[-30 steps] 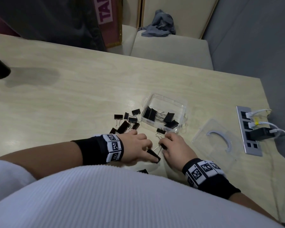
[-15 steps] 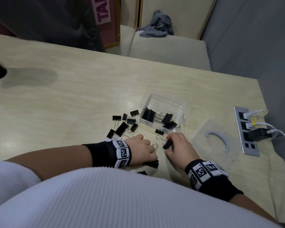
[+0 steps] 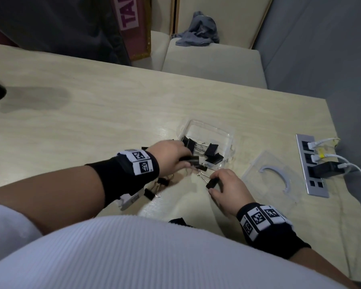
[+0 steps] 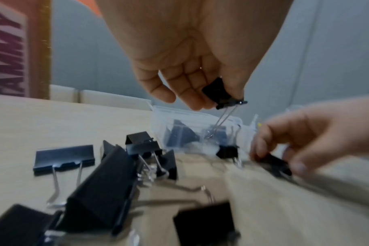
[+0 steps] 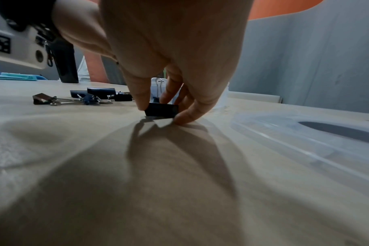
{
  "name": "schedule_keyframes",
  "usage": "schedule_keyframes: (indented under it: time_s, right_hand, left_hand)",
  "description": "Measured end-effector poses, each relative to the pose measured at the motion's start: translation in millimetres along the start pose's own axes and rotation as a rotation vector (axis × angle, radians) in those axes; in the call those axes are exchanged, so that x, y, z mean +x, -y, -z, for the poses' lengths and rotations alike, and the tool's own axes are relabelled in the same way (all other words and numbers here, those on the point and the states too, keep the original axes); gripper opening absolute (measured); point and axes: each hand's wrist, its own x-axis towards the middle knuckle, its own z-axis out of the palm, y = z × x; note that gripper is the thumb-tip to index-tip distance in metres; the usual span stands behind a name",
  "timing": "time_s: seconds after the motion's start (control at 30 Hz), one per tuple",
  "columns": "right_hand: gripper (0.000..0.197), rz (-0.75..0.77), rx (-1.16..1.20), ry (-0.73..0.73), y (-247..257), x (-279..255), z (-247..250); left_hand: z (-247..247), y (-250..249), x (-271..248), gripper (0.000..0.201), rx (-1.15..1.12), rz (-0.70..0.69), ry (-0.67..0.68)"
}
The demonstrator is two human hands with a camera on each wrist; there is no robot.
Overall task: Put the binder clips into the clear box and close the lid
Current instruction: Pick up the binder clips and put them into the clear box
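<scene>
Two hands work at once here, each with its own clip, and the clear box [image 3: 227, 135] serves as the landmark. My left hand [image 3: 171, 154] pinches a black binder clip [image 4: 220, 94] between thumb and fingertips and holds it raised at the box's near-left rim, wire handles hanging down toward the opening. My right hand [image 3: 227, 187], just in front of the box, has thumb and fingers closed on a second clip [image 5: 161, 109] that rests on the table [image 3: 92, 122]. To do this step well, I judge the left clip should go past the rim and over the box floor before I let go, so the dangling handles do not catch the wall; the right clip should be lifted straight up, away from the small clip [image 3: 201, 167] lying against the box's near wall. Counted from the head view: one box, lid off; one clear lid [image 3: 273, 176] lying flat to the right of the box; about four clips [image 3: 211, 152] inside it, though they overlap and the number is uncertain; two clips in my hands; loose clips [image 3: 152, 189] in front and to the left of the box, at least five, some hidden by my left forearm.
</scene>
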Motion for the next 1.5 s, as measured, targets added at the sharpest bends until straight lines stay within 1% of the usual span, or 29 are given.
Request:
schedule_keyframes:
  time_s: [0.07, 0.13, 0.2, 0.27, 0.33, 0.4, 0.47, 0.57, 0.67, 0.73, 0.87, 0.93, 1.0, 1.07, 1.13, 1.2, 1.23, 1.3, 1.37, 1.4, 1.5]
  right_hand:
    - [0.03, 0.024, -0.022, 0.006, 0, 1, -3]
    - [0.03, 0.028, -0.037, 0.016, 1, 2, -5]
    - [0.029, 0.026, -0.07, 0.026, 3, 1, -6]
    - [0.028, 0.042, -0.149, 0.004, 8, -1, -7]
    - [0.028, 0.068, -0.219, -0.05, 14, -2, -8]
    - [0.027, 0.08, -0.232, -0.087, 20, -2, -7]
    - [0.025, 0.087, -0.222, -0.099, 23, -1, -6]
    - [0.023, 0.116, -0.201, -0.136, 27, 1, -1]
    - [0.026, 0.147, -0.19, -0.176, 30, 7, 4]
    - [0.035, 0.165, -0.196, -0.155, 32, 13, 7]
    - [0.059, 0.226, -0.297, -0.005, 37, 26, 11]
    - [0.065, 0.221, -0.362, 0.06, 39, 31, 11]
    - [0.067, 0.208, -0.425, 0.091, 39, 34, 10]
    - [0.064, 0.205, -0.459, 0.088, 41, 37, 10]
    - [0.062, 0.207, -0.468, 0.075, 43, 40, 10]
    - [0.062, 0.205, -0.472, 0.062, 46, 41, 9]
    - [0.062, 0.206, -0.473, 0.052, 47, 41, 8]
    - [0.063, 0.21, -0.461, 0.024, 48, 39, 5]
    - [0.062, 0.221, -0.442, -0.008, 49, 38, 3]
    - [0.061, 0.227, -0.435, -0.02, 50, 37, 3]
    - [0.059, 0.236, -0.413, -0.035, 50, 35, 4]
  left_hand:
    - [8, 4, 7, 0.032, -0.153, 0.13, -0.076]
    - [13, 6, 14, 0.027, -0.251, 0.234, -0.123]
    - [14, 6, 24, 0.024, -0.277, 0.291, -0.163]
    - [13, 3, 33, 0.024, -0.283, 0.313, -0.194]
    - [11, -1, 41, 0.026, -0.234, 0.325, -0.193]
    - [7, -7, 48, 0.028, -0.134, 0.326, -0.166]
    - [2, -9, 53, 0.029, 0.001, 0.314, -0.109]
    - [-2, -3, 57, 0.028, 0.213, 0.259, -0.036]
    - [-2, 6, 56, 0.029, 0.282, 0.233, -0.022]
    - [-1, 10, 55, 0.032, 0.295, 0.247, -0.019]
    - [1, 16, 49, 0.036, 0.254, 0.31, -0.034]
    - [4, 21, 43, 0.034, 0.155, 0.371, -0.053]
    - [10, 30, 36, 0.028, 0.035, 0.446, -0.052]
    - [18, 44, 29, 0.021, 0.006, 0.505, 0.013]
    - [25, 56, 21, 0.023, 0.067, 0.552, 0.169]
    - [27, 63, 13, 0.032, 0.143, 0.563, 0.353]
    - [26, 64, 10, 0.039, 0.17, 0.557, 0.424]
    - [19, 64, 7, 0.052, 0.192, 0.55, 0.522]
    - [8, 60, 4, 0.056, 0.191, 0.54, 0.567]
    - [1, 58, 3, 0.055, 0.171, 0.538, 0.556]
    - [-12, 51, 2, 0.047, 0.117, 0.523, 0.447]
